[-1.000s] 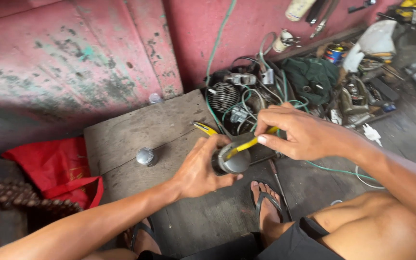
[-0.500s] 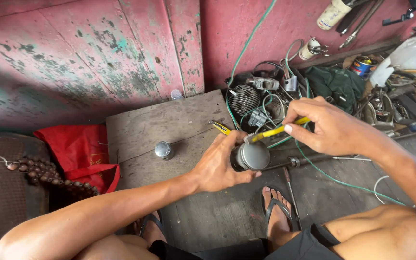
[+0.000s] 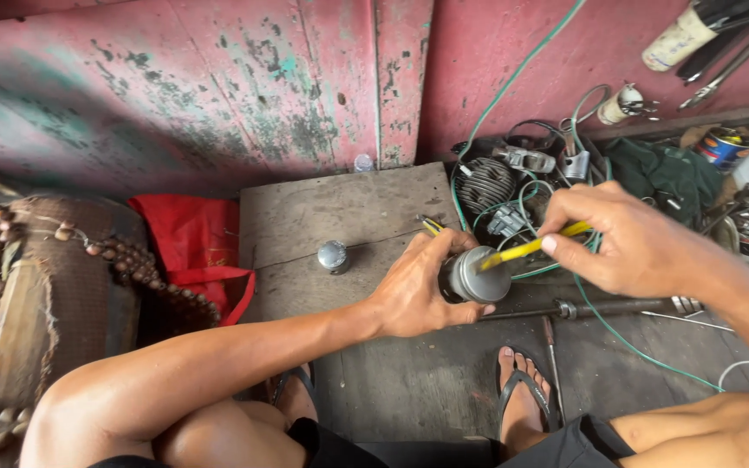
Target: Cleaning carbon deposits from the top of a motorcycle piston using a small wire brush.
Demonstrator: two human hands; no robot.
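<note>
A worn pink-red painted metal wall (image 3: 218, 87) with grey-green patches fills the upper half of the frame. Below it, in the middle, lies a grey weathered wooden board (image 3: 348, 208), set on the dark concrete floor (image 3: 418, 381). At the left edge sits a brown seat cover of wooden beads (image 3: 10, 295), and just right of it a crumpled red cloth bag (image 3: 188, 243) rests against the board's left side. In the upper right a tangle of green and white wires (image 3: 522, 199) lies around a dark finned metal engine part (image 3: 485, 184), with a dark green cloth (image 3: 665, 173) beside it.

The left hand (image 3: 418, 290), centre frame, is wrapped around a grey cylindrical metal piston (image 3: 476, 276), fingers clamped on its side, holding it just above the board's lower right edge. The right hand (image 3: 630, 238), right of centre, pinches a yellow-handled slim tool (image 3: 530, 249) between thumb and fingers, its tip touching the piston's top face. A dark metal rod (image 3: 600, 307) lies on the floor just below the hands. A black flip-flop sandal (image 3: 522, 394) on a foot shows at the bottom centre. A small shiny round metal cap (image 3: 333, 256) stands alone on the board, left of the left hand.
</note>
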